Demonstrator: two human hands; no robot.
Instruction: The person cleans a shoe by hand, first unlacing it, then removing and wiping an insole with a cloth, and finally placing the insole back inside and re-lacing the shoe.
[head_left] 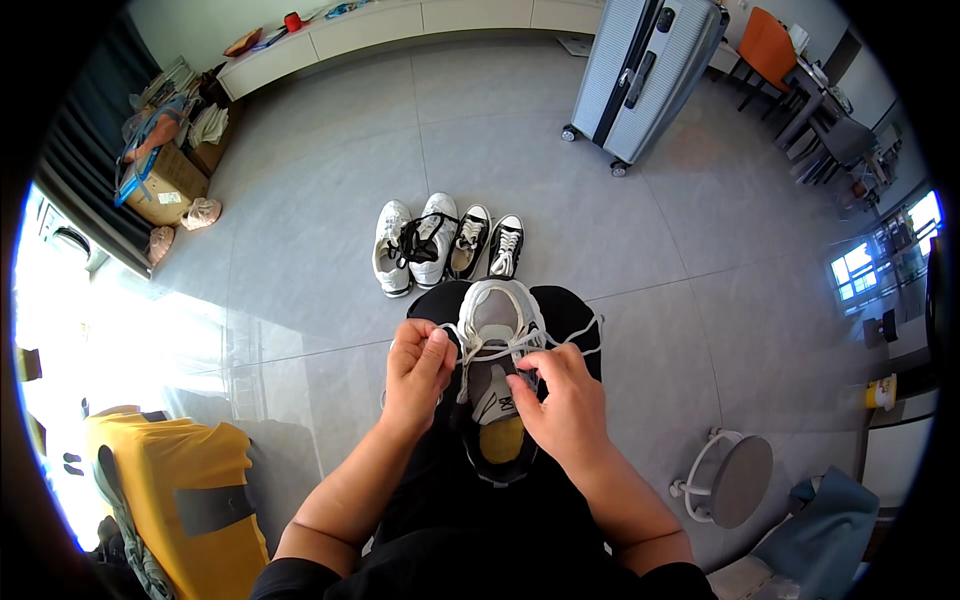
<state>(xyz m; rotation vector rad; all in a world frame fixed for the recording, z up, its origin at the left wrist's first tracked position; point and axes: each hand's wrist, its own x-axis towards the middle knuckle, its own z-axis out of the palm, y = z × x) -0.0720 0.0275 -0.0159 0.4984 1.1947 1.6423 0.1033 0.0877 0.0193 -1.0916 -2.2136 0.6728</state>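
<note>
A grey and white sneaker [494, 318] with a yellow insole rests on my lap, toe pointing away. My left hand [418, 372] pinches a white lace [466, 352] at the shoe's left side. My right hand [560, 395] grips the lace over the tongue on the right, and a loop of lace trails off to the right.
On the grey tiled floor just beyond my knees stand a pair of white sneakers [412, 245] and a pair of black canvas shoes [489, 245]. A light blue suitcase [646, 72] stands farther back. A yellow suitcase [170, 490] is at lower left, a round stool [735, 480] at lower right.
</note>
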